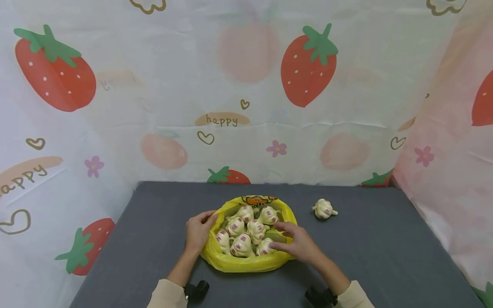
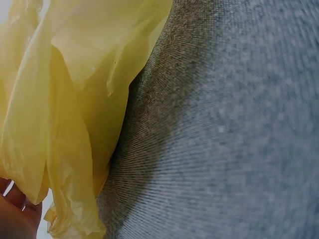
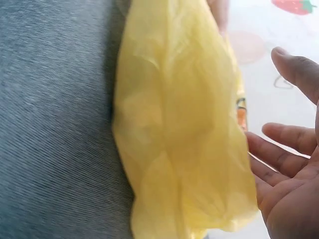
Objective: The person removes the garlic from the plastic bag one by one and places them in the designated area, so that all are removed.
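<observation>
A yellow plastic bag (image 1: 246, 266) stands with its mouth wide, its rim turned outward. Inside lie several garlic bulbs (image 1: 242, 245), whitish with purple patches. My left hand (image 1: 197, 232) holds the bag's left rim between thumb and fingers; in the left wrist view its fingers (image 2: 20, 211) show partly behind the yellow plastic. Over the right side of the mouth reaches my right hand (image 1: 302, 244), thumb and fingers apart above the bulbs. The right wrist view shows those fingers (image 3: 281, 154) loosely spread beside the bag, with nothing gripped.
One more garlic bulb (image 1: 324, 209) lies on the dark grey table (image 1: 369, 248), to the right of the bag. Behind the table and along its sides hangs a white curtain (image 1: 173, 85) printed with strawberries. A dark wrist camera (image 1: 197, 291) is strapped to each wrist.
</observation>
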`<state>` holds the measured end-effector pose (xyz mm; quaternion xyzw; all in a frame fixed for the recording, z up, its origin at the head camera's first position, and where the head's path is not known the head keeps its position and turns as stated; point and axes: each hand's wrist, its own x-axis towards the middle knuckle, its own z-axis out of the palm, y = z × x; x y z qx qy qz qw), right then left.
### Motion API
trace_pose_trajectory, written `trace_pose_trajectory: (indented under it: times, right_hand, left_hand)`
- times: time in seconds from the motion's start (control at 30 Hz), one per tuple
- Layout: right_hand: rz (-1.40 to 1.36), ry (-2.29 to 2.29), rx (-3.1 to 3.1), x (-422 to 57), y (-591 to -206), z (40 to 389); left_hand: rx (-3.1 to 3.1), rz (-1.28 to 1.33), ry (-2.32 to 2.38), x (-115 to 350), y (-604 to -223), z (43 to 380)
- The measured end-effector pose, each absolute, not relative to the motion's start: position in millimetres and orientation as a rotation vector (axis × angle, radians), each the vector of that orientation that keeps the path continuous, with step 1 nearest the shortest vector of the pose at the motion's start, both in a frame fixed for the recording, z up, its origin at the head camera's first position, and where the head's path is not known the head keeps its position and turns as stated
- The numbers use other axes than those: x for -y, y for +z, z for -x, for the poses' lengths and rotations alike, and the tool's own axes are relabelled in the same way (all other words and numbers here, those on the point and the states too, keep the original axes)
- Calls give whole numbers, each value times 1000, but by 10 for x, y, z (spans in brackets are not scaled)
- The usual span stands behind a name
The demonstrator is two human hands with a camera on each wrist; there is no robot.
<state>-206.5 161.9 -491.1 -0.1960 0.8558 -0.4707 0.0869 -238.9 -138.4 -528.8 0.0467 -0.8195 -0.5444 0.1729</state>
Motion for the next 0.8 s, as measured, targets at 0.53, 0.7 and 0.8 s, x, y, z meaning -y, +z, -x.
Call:
trace_pose_trajectory:
  times: [0.53,0.7,0.8]
  right_hand:
    - [607,-1281,-2596,-1528,-5056,2035]
    - [602,-1224,-2611,-1503,-5089,2038]
    - [601,-1177,-2642,-1489,-5100,2030]
  left_hand:
    - [2329,-137,-1575,1388,-5291,2398]
    - [2332,-144,-1579,1391,-5297,2393]
    - [2335,-147,-1585,1394,-5296,2388]
